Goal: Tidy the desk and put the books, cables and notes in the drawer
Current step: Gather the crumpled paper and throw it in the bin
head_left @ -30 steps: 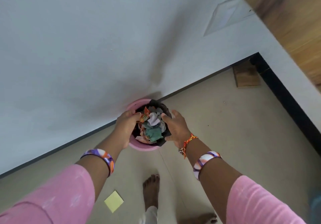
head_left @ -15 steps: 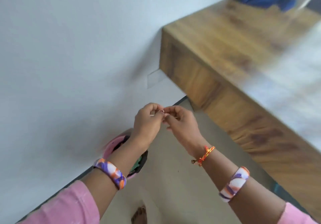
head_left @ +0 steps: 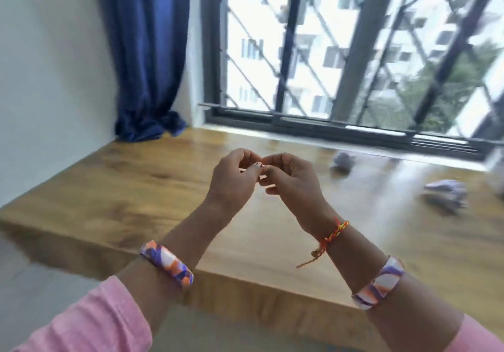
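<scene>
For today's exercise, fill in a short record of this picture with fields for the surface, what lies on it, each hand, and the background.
surface: wooden desk below a window
on it: two crumpled papers, on the right side, blurred
left hand: raised above the desk, fingers curled, fingertips meeting the other hand
right hand: same pose; whether anything is pinched cannot be told
background: blue curtain, barred window

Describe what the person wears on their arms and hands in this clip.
Both arms have pink sleeves pushed back from the wrists. Each forearm carries a chunky bangle swirled in purple, orange and white: one on the left, one on the right. The right wrist also has a thin red-and-yellow thread bracelet with loose ends hanging. The left hand and right hand are bare.
</scene>
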`<state>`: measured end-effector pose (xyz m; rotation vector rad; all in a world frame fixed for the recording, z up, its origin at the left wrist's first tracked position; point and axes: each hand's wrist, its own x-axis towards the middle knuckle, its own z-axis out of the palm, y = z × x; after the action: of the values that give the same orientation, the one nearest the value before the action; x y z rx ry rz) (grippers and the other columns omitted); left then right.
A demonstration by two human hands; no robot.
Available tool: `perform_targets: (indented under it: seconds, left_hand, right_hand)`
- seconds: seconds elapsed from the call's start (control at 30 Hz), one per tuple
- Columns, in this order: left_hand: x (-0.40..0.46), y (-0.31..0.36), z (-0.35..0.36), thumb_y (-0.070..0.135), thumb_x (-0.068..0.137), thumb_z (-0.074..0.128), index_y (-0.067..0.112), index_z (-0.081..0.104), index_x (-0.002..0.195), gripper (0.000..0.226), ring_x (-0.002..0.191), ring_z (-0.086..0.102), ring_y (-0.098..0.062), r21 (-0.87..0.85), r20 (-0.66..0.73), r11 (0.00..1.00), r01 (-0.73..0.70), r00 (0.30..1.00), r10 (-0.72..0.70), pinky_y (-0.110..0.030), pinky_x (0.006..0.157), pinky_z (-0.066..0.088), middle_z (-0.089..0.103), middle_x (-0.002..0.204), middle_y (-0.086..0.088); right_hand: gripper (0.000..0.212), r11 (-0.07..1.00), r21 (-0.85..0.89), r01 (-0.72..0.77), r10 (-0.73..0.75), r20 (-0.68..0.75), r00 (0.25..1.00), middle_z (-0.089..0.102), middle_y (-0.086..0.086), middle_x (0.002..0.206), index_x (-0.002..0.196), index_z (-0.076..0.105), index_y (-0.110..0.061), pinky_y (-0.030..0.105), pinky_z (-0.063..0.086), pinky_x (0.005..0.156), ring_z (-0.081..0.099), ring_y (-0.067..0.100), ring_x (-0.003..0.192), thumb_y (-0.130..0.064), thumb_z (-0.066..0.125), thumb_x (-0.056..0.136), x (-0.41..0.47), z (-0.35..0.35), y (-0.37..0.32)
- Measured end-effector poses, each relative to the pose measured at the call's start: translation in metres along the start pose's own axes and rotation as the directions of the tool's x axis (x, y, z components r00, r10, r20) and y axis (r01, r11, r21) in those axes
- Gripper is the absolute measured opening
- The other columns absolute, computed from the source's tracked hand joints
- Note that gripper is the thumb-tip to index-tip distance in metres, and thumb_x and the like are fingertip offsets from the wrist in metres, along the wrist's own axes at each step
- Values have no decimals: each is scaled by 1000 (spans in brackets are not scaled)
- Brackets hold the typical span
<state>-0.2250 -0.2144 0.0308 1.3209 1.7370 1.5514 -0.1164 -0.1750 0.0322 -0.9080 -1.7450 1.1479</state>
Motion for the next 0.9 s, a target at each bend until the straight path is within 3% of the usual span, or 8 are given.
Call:
perform_targets:
  seconds: [0.23, 0.47, 0.53, 0.6, 0.7, 0.8, 0.9]
  left_hand:
    - [2, 48, 150, 8, 87, 57, 13, 59, 83, 7, 73, 59, -18, -71, 370, 994, -79, 924, 100, -33, 63, 50, 63, 78, -6]
    - [12, 51, 270, 6, 86, 59, 12, 61, 83, 7, 68, 55, -13, -11, 677, 992, -127, 729, 101, -24, 58, 43, 59, 71, 0]
    - [25, 44, 300, 9, 86, 61, 11, 65, 88, 5, 67, 54, -11, 51, 722, 975, -215, 682, 113, -17, 55, 41, 60, 74, 4]
    - [44, 37, 325, 14, 86, 62, 13, 67, 92, 8, 68, 55, -9, 123, 733, 947, -297, 670, 115, -11, 51, 38, 63, 81, 3]
    - [86, 24, 356, 19, 86, 62, 11, 68, 101, 17, 89, 58, -16, 275, 704, 886, -374, 706, 79, -19, 69, 42, 66, 103, -6]
    - [132, 11, 375, 26, 85, 62, 15, 66, 108, 26, 116, 51, -25, 492, 563, 739, -460, 816, 133, -30, 95, 36, 60, 121, -7]
    - [172, -3, 388, 33, 87, 58, 17, 59, 120, 37, 131, 31, -31, 728, 352, 603, -327, 933, 81, -38, 101, 27, 44, 139, -13]
  right_hand:
    - [13, 993, -86, -75, 51, -251, 967, 69, 9, 77, 79, 65, -14, 18, 44, 55, 65, 15, 65, -6, 57, 86, -21, -158, 34]
    - [8, 953, -167, -251, 171, -388, 906, 67, 8, 79, 88, 65, -5, 10, 44, 50, 61, 13, 65, -6, 57, 87, -42, -261, 82]
    - [11, 929, -212, -304, 198, -408, 891, 66, 6, 81, 93, 66, -5, 13, 46, 54, 62, 14, 67, -7, 57, 86, -38, -284, 100]
    - [18, 877, -325, -355, 204, -416, 886, 64, 3, 88, 102, 66, -9, 22, 51, 70, 62, 15, 78, -13, 59, 86, -29, -306, 119]
    - [38, 748, -521, -411, 203, -410, 889, 63, 5, 109, 120, 59, -15, 28, 46, 88, 58, 17, 98, -23, 63, 83, -6, -342, 150]
    - [76, 605, -673, -426, 186, -401, 897, 45, 6, 137, 140, 35, -29, 38, 37, 103, 39, 25, 128, -39, 70, 73, 23, -373, 182]
    - [102, 537, -704, -464, 260, -385, 886, 11, 6, 155, 146, 5, -43, 45, 29, 108, 12, 29, 142, -48, 72, 69, 53, -395, 210]
